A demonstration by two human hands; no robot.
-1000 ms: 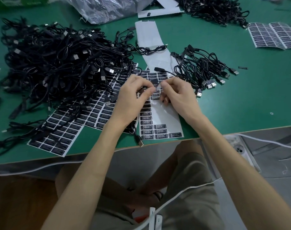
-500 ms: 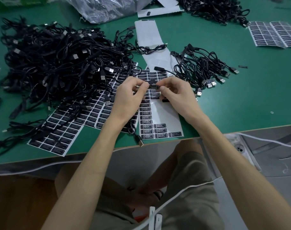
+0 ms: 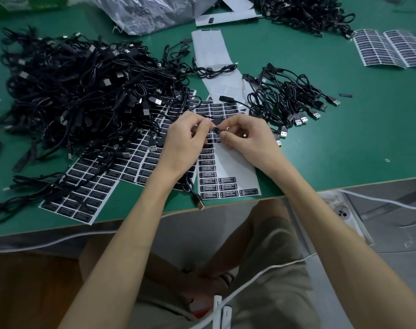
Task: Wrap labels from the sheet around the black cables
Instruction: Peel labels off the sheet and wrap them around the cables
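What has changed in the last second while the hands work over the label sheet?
The right hand lifted off the label sheet and moved left to meet the left hand. Both now pinch the black cable part between their fingertips, seemingly with a label on it. The sheet, the big cable pile and the smaller bundle stayed put.

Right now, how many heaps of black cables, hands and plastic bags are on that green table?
Heaps of black cables: 3 (large left heap, small right heap, far heap)
Hands: 2 (left hand, right hand, both pinching one cable)
Plastic bag: 1
Total: 6
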